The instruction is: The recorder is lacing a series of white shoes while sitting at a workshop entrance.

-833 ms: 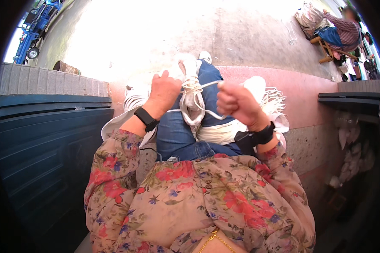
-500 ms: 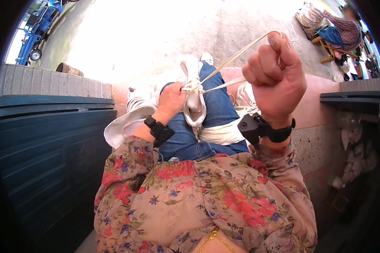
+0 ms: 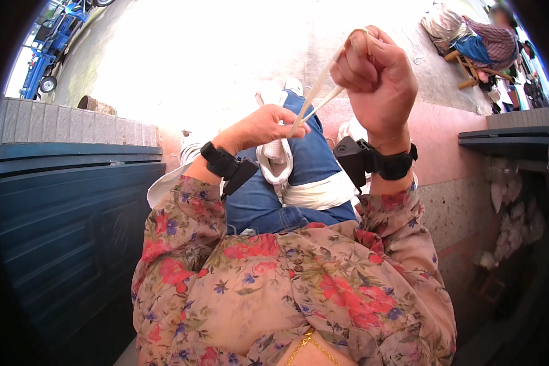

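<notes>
A white shoe [image 3: 276, 166] rests on my jeans, between my thighs, its front part hidden behind my left hand. My right hand [image 3: 377, 82] is raised to the right, fingers curled tight round the looped end of a cream shoelace [image 3: 319, 88]. Two strands slant down from it to my left hand [image 3: 265, 128], where thumb and fingers pinch them just above the shoe. Over my right thigh lies a bundle of cream laces [image 3: 320, 191]. A black device is strapped to each wrist.
White cloth-like material [image 3: 166, 185] lies by my left thigh. Blue metal door panels [image 3: 73, 238] flank me on the left. A person on a wooden stool [image 3: 470, 73] sits far right, near a white heap. Blue vehicles [image 3: 43, 58] stand far left, and a brown bucket [image 3: 96, 105] nearer.
My left hand has moved up and right from the shoe's lacing onto the lace strands. My right hand has shifted left and slightly up, still gripping the loop.
</notes>
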Motion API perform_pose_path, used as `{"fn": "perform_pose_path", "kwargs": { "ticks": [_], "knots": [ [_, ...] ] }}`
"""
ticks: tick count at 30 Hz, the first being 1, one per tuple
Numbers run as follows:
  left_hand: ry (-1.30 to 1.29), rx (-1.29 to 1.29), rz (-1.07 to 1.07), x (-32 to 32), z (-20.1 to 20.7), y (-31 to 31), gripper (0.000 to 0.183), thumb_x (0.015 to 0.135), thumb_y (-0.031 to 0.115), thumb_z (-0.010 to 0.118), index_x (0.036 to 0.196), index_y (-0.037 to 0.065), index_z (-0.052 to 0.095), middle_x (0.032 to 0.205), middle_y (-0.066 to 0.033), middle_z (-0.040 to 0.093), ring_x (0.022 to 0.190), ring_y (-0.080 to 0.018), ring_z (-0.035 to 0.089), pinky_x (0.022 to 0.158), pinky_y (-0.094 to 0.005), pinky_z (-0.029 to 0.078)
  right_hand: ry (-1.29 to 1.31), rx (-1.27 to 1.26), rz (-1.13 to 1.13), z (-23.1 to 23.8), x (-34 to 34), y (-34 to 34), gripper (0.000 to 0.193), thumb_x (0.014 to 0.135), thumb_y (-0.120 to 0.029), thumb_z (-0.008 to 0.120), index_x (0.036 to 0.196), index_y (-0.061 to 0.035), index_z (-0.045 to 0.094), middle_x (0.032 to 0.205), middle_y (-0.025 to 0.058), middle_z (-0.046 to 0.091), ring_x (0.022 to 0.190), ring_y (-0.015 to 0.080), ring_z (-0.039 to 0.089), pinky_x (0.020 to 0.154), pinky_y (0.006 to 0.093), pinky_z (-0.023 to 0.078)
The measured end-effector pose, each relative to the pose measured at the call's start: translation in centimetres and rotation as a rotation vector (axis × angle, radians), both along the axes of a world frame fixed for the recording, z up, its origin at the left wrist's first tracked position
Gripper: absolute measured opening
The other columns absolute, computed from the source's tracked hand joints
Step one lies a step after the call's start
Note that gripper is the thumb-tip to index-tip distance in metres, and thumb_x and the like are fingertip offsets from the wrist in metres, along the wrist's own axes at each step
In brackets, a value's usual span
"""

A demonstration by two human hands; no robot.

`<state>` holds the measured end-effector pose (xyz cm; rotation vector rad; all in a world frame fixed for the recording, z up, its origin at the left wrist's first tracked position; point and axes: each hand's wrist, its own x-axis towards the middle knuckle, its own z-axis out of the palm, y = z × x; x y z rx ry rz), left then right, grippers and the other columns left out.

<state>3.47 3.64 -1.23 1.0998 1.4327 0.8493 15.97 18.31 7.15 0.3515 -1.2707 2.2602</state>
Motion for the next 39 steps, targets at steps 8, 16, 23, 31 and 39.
{"fn": "perform_pose_path", "kwargs": {
  "ticks": [8, 16, 23, 31, 39],
  "knots": [
    [-0.898, 0.147, 1.457, -13.5, -3.3, -6.6, 0.011, 0.089, 0.014, 0.045, 0.087, 0.004, 0.051, 0.079, -0.0058, 0.052, 0.078, -0.0177, 0.049, 0.078, -0.0329, 0.042, -0.347, -0.608, -0.35, -9.6, 5.4, 8.5, 0.037, 0.091, -0.031, 0.033, 0.063, -0.0094, 0.043, 0.062, 0.0049, 0.047, 0.063, 0.0174, 0.045, 0.058, 0.0305, 0.036],
    [0.034, -0.151, 0.949, -6.0, -5.6, -8.6, 0.018, 0.082, 0.021, 0.05, 0.084, 0.005, 0.059, 0.066, 0.0021, 0.05, 0.056, -0.0073, 0.041, 0.052, -0.0223, 0.035, -0.967, 0.546, -0.116, -17.8, 4.5, -4.5, 0.024, 0.081, -0.01, 0.05, 0.101, 0.0011, 0.057, 0.072, 0.0118, 0.061, 0.065, 0.02, 0.059, 0.061, 0.0293, 0.046],
    [0.154, -0.238, 0.593, 0.5, -7.1, -8.8, 0.022, 0.084, 0.014, 0.053, 0.096, -0.002, 0.061, 0.069, -0.0005, 0.056, 0.059, -0.0054, 0.047, 0.053, -0.018, 0.04, -1.008, 1.051, -0.207, -18.1, 3.6, -7.2, 0.02, 0.08, -0.013, 0.05, 0.091, 0.002, 0.057, 0.083, 0.0208, 0.059, 0.077, 0.0366, 0.056, 0.07, 0.0379, 0.045],
    [0.166, -0.225, 0.698, 1.1, -8.4, -9.3, 0.018, 0.083, 0.013, 0.053, 0.089, -0.001, 0.062, 0.064, -0.0032, 0.059, 0.056, -0.0081, 0.051, 0.051, -0.0226, 0.042, -0.761, 1.368, -0.556, -18.9, 2.9, -7.5, 0.01, 0.075, -0.005, 0.047, 0.077, 0.0024, 0.053, 0.105, 0.0213, 0.052, 0.095, 0.0343, 0.05, 0.081, 0.0384, 0.042],
    [0.553, -0.112, 0.68, 1.4, -9.7, -9.1, 0.018, 0.081, 0.017, 0.052, 0.085, 0.003, 0.061, 0.069, -0.0133, 0.061, 0.063, -0.0245, 0.059, 0.06, -0.0329, 0.045, -0.752, 1.679, -0.507, -17.0, 1.7, -7.9, 0.011, 0.069, -0.009, 0.054, 0.076, -0.003, 0.059, 0.086, 0.0115, 0.057, 0.083, 0.0247, 0.053, 0.072, 0.0353, 0.04]
  ]
}}
